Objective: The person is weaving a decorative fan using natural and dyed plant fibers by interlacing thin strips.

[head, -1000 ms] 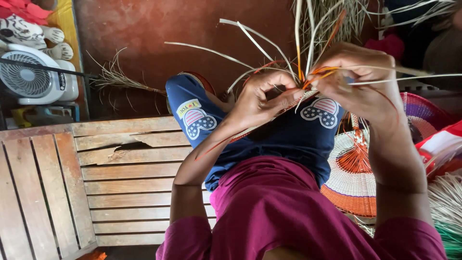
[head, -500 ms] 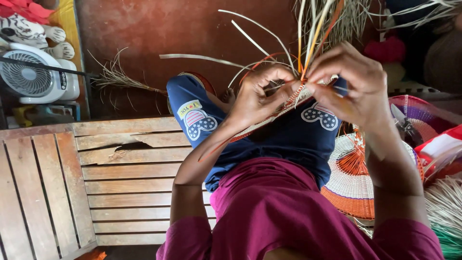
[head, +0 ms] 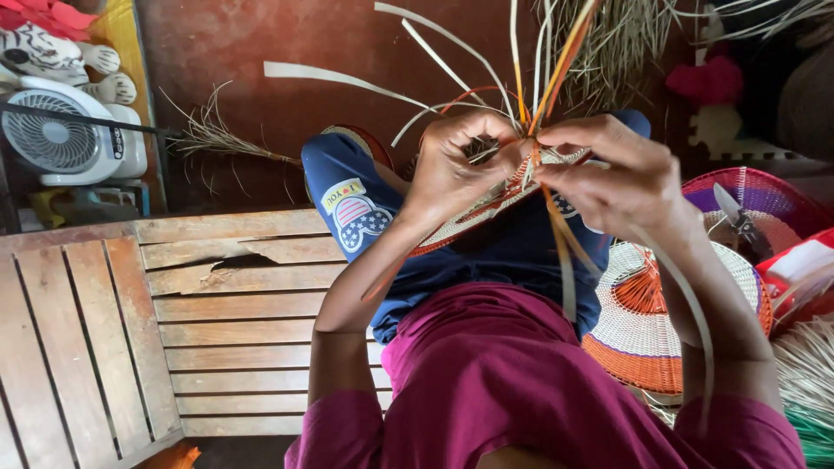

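A flat woven piece (head: 473,213) of cream and orange strips rests over my knees, with loose strips (head: 452,43) fanning up from its edge. My left hand (head: 452,169) pinches the piece's rim from the left. My right hand (head: 621,178) grips the same rim from the right and pinches cream and orange strips; several of them (head: 565,256) hang down over my lap and right forearm. Both hands meet at the weaving edge, fingers closed on strips.
I sit on a slatted wooden bench (head: 200,321). A finished cream, orange and purple woven fan (head: 643,334) lies at the right, with scissors (head: 738,221) on another woven piece. A small white fan (head: 61,130) stands far left. Bundles of straw (head: 804,373) lie at the right edge.
My right hand has dropped and turned toward the left hand, folding strips that stood upright down over my lap. The loose strips above have swung upward.
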